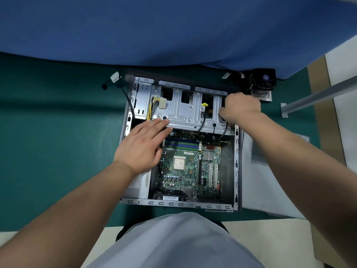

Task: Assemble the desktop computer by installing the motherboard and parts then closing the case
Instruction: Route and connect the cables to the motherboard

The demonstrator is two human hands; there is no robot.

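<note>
While the motherboard (pixel 190 167) already lies inside the case (pixel 237 167), the left hand (pixel 143 146) presses flat on the drive cage (pixel 185 111) and the right hand (pixel 241 107) grips its far corner; next it probably needs careful seating over the cables.

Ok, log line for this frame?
left hand flat on drive cage | right hand grips cage's right end | motherboard seated
</note>
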